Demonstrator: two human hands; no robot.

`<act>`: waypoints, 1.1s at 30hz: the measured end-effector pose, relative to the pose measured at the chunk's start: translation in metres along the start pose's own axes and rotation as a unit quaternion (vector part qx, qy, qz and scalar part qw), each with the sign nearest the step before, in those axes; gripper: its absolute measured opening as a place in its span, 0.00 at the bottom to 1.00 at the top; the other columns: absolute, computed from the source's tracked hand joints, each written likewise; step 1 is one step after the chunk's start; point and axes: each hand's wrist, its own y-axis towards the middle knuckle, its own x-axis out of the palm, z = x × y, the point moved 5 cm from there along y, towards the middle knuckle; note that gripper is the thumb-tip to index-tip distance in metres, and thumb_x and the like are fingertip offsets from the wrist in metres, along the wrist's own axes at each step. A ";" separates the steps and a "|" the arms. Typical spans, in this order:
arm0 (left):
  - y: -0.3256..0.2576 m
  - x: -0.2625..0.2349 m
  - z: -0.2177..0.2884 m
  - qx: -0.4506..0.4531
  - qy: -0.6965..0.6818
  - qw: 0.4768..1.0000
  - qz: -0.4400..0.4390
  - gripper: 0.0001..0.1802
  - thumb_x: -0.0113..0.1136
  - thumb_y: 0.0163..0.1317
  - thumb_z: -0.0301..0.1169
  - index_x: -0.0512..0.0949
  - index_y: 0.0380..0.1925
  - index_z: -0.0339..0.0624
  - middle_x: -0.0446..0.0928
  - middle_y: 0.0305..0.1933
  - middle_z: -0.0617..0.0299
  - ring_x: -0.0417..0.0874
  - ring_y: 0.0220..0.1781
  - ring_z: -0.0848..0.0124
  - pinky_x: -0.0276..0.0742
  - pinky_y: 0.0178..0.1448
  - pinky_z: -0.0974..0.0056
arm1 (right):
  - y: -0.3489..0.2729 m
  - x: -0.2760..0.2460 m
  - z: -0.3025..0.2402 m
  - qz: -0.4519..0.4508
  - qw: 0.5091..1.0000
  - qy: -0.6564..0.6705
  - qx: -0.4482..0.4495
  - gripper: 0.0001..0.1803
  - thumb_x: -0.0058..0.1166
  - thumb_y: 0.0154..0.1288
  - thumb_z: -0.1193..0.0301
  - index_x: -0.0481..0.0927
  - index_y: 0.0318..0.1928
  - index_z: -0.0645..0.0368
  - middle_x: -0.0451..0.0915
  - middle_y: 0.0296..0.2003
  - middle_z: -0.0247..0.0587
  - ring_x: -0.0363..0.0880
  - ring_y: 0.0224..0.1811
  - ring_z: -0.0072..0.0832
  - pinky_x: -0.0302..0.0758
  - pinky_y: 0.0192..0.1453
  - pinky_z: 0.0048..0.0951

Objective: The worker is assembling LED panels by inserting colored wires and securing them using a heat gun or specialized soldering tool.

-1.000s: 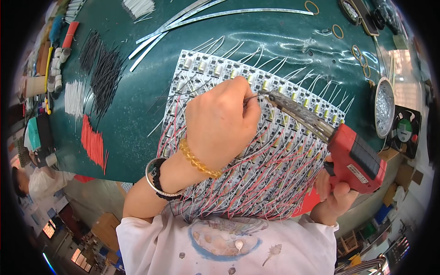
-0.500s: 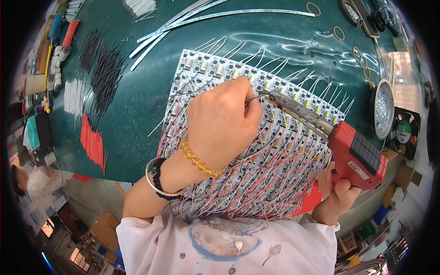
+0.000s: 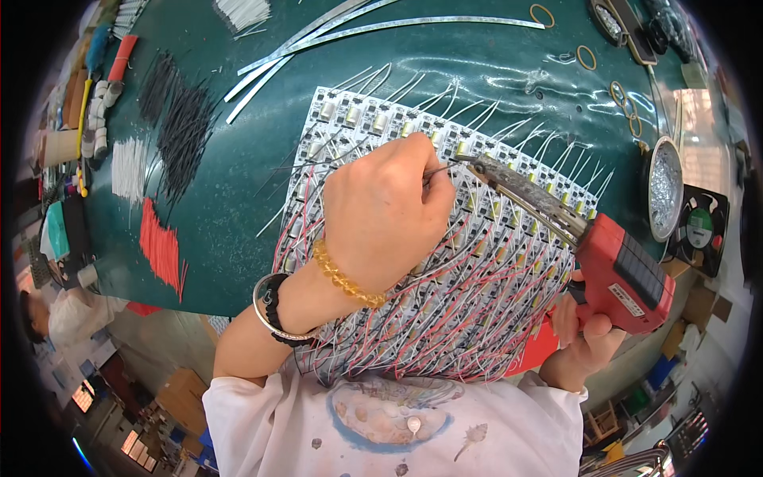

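A panel of white circuit boards lies in front of me, with many red, white and black wires attached. Over its upper part my left hand is closed, pinching a thin black wire whose end points right. More black wire ends stick out on that hand's left side. Gripped in my right hand, at the panel's right edge, is a red soldering gun. Its dark, crusted tip reaches left over the boards, close to the wire end. Whether tip and wire touch is hard to make out.
On the green table lie bundles of black wires, white wires and red wires. Pale strips stretch across the back. At right are rubber bands, a metal bowl and a fan.
My right hand and the soldering gun have shifted slightly right and down, drawing the tip a little away from my left fingers. My left hand stays in place.
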 end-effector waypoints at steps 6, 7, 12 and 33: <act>-0.002 -0.001 0.001 0.003 0.008 1.000 -0.013 0.07 0.63 0.53 0.26 0.75 0.22 0.35 0.77 0.19 0.57 0.78 0.19 0.68 0.72 0.26 0.67 | 0.001 0.002 -0.003 -0.018 0.999 0.033 -0.007 0.42 0.55 0.59 0.45 0.63 0.52 0.77 0.66 0.09 0.32 0.60 0.08 0.18 0.57 0.13 0.20; -0.002 -0.003 0.001 0.005 0.009 1.000 -0.021 0.07 0.63 0.53 0.26 0.75 0.22 0.35 0.77 0.20 0.56 0.79 0.19 0.68 0.72 0.26 0.67 | 0.000 0.001 -0.004 -0.014 0.999 0.034 -0.007 0.42 0.55 0.59 0.45 0.63 0.52 0.77 0.66 0.09 0.32 0.60 0.08 0.18 0.57 0.13 0.20; -0.009 -0.042 0.006 0.001 0.014 0.996 -0.089 0.05 0.60 0.55 0.23 0.74 0.24 0.35 0.76 0.22 0.53 0.78 0.22 0.60 0.72 0.28 0.61 | -0.008 -0.007 -0.009 0.026 0.999 0.027 -0.014 0.44 0.55 0.58 0.44 0.62 0.53 0.77 0.66 0.09 0.32 0.60 0.07 0.18 0.58 0.13 0.20; -0.003 0.016 0.010 -0.015 -0.035 0.999 -0.020 0.05 0.62 0.49 0.23 0.74 0.20 0.36 0.74 0.17 0.62 0.74 0.18 0.76 0.69 0.24 0.71 | -0.018 -0.017 0.007 0.041 0.999 0.003 0.006 0.44 0.54 0.57 0.42 0.65 0.50 0.76 0.66 0.09 0.31 0.61 0.07 0.18 0.57 0.13 0.19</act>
